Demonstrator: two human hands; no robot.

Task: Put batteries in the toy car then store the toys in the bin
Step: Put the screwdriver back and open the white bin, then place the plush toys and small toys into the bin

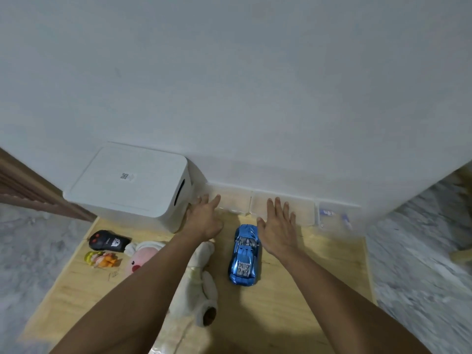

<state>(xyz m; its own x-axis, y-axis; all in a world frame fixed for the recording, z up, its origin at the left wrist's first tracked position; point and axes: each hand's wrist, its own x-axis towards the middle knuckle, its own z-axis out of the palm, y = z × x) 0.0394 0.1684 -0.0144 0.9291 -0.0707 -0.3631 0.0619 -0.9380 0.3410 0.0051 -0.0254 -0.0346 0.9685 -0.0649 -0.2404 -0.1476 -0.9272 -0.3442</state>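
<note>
Both hands reach out flat over the desk, empty, with the toy car lying between the forearms.

The left hand is spread open, fingers toward the white lidded bin at the back left; the right hand is open too, palm down, fingers over a clear plastic box against the wall. Neither holds anything. The blue toy car sits on the wooden desk, just beside the right wrist. Under the left forearm lies a white plush toy; further left are a black remote control and a small yellow-orange figure. Another clear box at the far right holds small blue-and-white items, too blurred to identify.
</note>
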